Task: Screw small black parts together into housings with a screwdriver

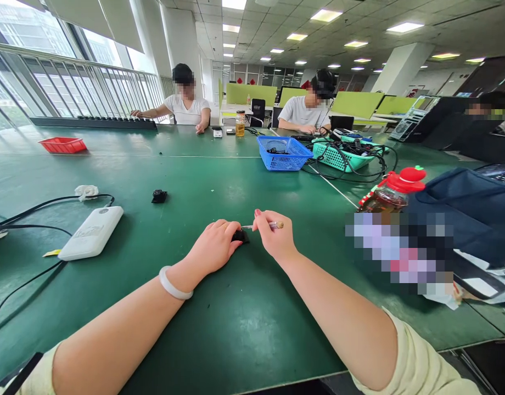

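while my half-curled left hand (214, 242) holds down one small black piece (240, 237) on the green table (244, 334), well in from the near edge (296, 382), my right hand (276, 237) pinches one slim tool (274, 225) beside it; i have room ahead, toward three baskets (283, 160).

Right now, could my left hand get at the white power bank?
Probably yes: only green table shows between your left hand and the white power bank. That hand is holding a small black part, though, so it may need to let go first.
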Demonstrator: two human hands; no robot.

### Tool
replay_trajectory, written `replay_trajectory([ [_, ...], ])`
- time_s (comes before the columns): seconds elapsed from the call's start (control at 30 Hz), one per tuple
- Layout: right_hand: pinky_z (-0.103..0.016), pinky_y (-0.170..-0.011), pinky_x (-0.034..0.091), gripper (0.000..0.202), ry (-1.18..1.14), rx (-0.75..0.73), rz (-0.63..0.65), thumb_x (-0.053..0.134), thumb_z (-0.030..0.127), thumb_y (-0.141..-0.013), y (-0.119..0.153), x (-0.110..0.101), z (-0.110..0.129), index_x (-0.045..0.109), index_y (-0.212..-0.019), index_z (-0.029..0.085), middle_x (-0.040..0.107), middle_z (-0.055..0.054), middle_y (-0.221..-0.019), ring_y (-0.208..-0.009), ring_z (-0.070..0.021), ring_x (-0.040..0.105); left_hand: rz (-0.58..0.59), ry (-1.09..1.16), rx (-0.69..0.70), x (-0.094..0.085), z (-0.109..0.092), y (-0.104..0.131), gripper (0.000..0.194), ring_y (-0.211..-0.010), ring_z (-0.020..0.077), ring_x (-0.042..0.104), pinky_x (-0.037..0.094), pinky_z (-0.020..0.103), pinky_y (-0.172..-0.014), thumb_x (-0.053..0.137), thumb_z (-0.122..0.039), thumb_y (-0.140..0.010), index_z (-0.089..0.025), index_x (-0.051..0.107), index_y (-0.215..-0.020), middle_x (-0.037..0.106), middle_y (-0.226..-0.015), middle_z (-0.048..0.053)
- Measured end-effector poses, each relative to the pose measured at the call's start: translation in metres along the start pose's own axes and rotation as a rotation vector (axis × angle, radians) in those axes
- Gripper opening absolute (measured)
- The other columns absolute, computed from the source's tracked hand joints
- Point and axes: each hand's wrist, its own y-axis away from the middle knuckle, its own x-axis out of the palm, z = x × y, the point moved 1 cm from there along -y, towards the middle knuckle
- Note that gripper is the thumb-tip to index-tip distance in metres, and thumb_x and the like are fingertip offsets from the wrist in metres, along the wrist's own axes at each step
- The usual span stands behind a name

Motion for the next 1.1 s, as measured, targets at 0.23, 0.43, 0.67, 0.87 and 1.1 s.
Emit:
replay_trajectory([
  [0.23,-0.028,-0.053,0.034,0.054,-0.008,-0.025,-0.003,0.045,0.046,-0.097,0.001,0.0,0.0,0.054,-0.051,0.02,0.048,0.002,-0.049,-0.05,-0.0112,0.045,-0.007,0.037,-0.022,0.002,0.002,0.0,0.017,-0.104,0.0297,0.061,0.049,0.046,-0.092,0.058,-0.028,-0.094,-0.018,0.053,-0.108,0.069,-0.103,0.01],
  [0.43,-0.028,-0.053,0.035,0.054,-0.019,-0.053,-0.026,0.045,0.045,-0.098,0.001,-0.001,0.0,0.054,-0.05,0.02,0.048,0.001,-0.049,-0.05,-0.0111,0.046,-0.021,0.054,-0.03,0.002,0.002,0.001,0.017,-0.102,0.0299,0.061,0.05,0.046,-0.09,0.058,-0.027,-0.093,-0.019,0.052,-0.107,0.068,-0.102,0.01],
  [0.67,-0.028,-0.052,0.035,0.059,-0.011,-0.112,-0.028,0.042,0.05,-0.099,0.002,-0.003,0.006,0.053,-0.049,0.02,0.05,0.0,-0.048,-0.048,-0.0111,0.047,-0.03,0.05,-0.021,0.004,0.004,0.0,0.016,-0.102,0.0295,0.062,0.05,0.046,-0.091,0.058,-0.026,-0.093,-0.019,0.052,-0.106,0.068,-0.101,0.009],
  [0.87,-0.028,-0.052,0.036,0.059,0.002,-0.16,0.001,0.042,0.048,-0.1,0.003,-0.003,0.01,0.05,-0.048,0.021,0.049,0.001,-0.047,-0.048,-0.0107,0.045,-0.002,0.032,-0.026,0.003,0.003,0.0,0.013,-0.103,0.0293,0.061,0.05,0.046,-0.09,0.058,-0.027,-0.094,-0.02,0.053,-0.104,0.069,-0.099,0.008],
  [1.1,-0.028,-0.052,0.035,0.057,0.015,-0.189,0.006,0.043,0.044,-0.1,0.004,-0.004,0.01,0.045,-0.048,0.021,0.047,0.001,-0.048,-0.049,-0.0108,0.046,0.005,0.039,-0.03,0.001,0.002,0.001,0.015,-0.105,0.0303,0.06,0.05,0.048,-0.092,0.057,-0.027,-0.093,-0.02,0.053,-0.105,0.069,-0.101,0.009],
])
